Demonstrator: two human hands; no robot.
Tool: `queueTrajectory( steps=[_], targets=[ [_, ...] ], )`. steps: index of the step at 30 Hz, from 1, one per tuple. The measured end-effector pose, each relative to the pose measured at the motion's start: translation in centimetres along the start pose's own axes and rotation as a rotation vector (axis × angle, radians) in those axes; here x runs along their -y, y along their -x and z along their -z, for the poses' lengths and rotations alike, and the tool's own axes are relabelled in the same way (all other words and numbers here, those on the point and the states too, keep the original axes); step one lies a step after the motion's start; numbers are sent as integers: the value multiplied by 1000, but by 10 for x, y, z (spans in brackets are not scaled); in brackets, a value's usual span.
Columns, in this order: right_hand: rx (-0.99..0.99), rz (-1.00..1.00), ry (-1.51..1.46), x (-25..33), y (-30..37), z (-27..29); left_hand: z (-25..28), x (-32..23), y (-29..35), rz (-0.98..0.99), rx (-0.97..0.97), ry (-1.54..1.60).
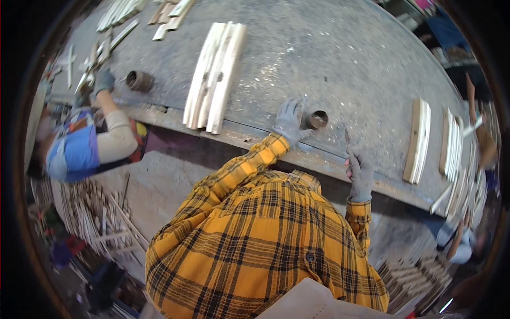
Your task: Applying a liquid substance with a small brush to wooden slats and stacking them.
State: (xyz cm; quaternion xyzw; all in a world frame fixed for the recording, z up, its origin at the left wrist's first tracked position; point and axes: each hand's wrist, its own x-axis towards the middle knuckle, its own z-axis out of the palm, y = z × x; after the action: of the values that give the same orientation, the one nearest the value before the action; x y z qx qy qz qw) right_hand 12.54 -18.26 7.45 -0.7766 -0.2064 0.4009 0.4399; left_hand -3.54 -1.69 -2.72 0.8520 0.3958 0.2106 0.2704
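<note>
Thin-bladed tool (348, 138) pokes from my right hand (360, 173), gripped near the table (382, 74) edge. I see my left hand (288, 119) resting flat, fingers loose, just beside a brown pot (318, 120).

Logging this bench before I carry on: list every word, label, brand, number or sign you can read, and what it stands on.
No text can be read in this view.
Brown can by the left hand: no lettering legible.
Thin tool in the right hand: too small to tell.
Wooden strips: no legible characters.
The rest is too small or blurred to read.
</note>
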Motion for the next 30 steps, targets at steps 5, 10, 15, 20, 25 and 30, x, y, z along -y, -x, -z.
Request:
queueTrajectory(
  steps=[5,10,15,20,25,30],
  targets=[
    [165,43,79,25,-6,-48,127,26,20,508,-193,-565],
    [401,133,124,54,-16,-121,189,64,25,999,157,-770],
    [499,177,247,39,-54,-222,225,174,37,1013,152,-98],
    [511,-84,-139,28,-34,-319,219,250,64,814,378,258],
    [397,-15,-260,8,-36,-369,203,251,65,874,93,173],
    [293,44,-82,-7,-54,-395,207,258,66,903,30,368]
  ],
)
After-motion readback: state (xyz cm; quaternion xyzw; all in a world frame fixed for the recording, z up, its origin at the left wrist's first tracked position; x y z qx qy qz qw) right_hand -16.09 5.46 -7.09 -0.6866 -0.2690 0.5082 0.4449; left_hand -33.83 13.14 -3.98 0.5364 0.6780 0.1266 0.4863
